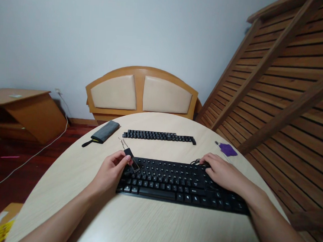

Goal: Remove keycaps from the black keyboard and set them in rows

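Note:
My left hand [115,164] pinches a keycap puller [132,159] by its black handle, over the left end of a black keyboard [158,194]. Thin wire prongs stick out of the puller's far end, and a wire loop shows at the near end. Curled over the keyboard's far right edge is my right hand [219,170], its fingers beside a coiled black cable [195,162]. Behind the keyboard, loose black keycaps [157,136] stand in tight rows. Part of the keyboard's right side is hidden under my right hand and forearm.
A grey pouch [106,131] with a strap lies at the back left of the round table [153,224]. At the back right is a purple cloth-like item [228,149]. A slatted wooden frame [285,108] leans on the right; a headboard [141,93] stands beyond the table.

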Tool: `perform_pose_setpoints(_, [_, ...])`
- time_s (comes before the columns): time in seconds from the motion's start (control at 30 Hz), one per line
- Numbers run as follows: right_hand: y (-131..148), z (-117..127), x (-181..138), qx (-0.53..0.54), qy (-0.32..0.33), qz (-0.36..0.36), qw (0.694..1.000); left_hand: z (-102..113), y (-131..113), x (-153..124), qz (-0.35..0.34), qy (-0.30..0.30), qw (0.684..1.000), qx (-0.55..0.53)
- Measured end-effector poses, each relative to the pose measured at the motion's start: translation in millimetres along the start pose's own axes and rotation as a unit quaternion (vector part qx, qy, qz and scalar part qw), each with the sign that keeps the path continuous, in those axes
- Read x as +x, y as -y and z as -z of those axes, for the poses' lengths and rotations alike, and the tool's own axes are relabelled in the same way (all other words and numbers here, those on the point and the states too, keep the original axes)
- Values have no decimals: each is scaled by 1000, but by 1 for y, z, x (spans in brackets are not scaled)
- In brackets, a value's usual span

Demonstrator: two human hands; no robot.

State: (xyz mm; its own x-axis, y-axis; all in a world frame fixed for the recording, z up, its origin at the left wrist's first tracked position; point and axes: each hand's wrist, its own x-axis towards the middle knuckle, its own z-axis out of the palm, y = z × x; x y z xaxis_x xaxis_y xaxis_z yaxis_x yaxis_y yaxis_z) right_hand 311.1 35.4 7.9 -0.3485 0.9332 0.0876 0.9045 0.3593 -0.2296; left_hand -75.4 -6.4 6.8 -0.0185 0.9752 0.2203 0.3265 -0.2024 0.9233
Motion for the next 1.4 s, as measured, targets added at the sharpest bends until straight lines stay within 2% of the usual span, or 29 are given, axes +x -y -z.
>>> perform_pose_setpoints(0.1, [-1,0,2,-15,-11,3,1000,13,-3,4,-20,36,998,47])
perform_pose_setpoints(0.2, [19,0,7,15,-47,36,998,25,-3,7,-44,65,992,100])
perform_pose_setpoints(0.27, [46,2,14,69,-61,66,994,30,-3,8,-70,74,986,131])
perform_pose_setpoints(0.4, [122,6,33,173,-38,162,971,32,-4,8,-116,96,979,139])
perform_pose_setpoints(0.5, [172,5,52,251,-16,223,942,30,-1,8,-110,90,982,126])
perform_pose_setpoints(0.6, [201,-2,70,307,-19,257,916,29,6,9,-86,94,986,111])
perform_pose_setpoints(0.73, [209,-22,84,376,-18,253,891,34,11,11,-61,110,985,118])
perform_pose_setpoints(0.87, [204,-44,86,464,-52,194,862,49,12,15,-34,172,972,154])
perform_pose_setpoints(1.03, [203,-65,79,529,-47,142,835,57,15,16,-75,251,952,159])
perform_pose_setpoints(1.17, [204,-69,76,566,-52,132,812,55,19,15,-91,264,946,164])
perform_pose_setpoints(1.3, [204,-70,76,565,-32,144,812,54,20,15,-79,268,946,163])
perform_pose_setpoints(1.4, [203,-70,75,545,-30,154,824,54,20,16,-76,271,946,159])
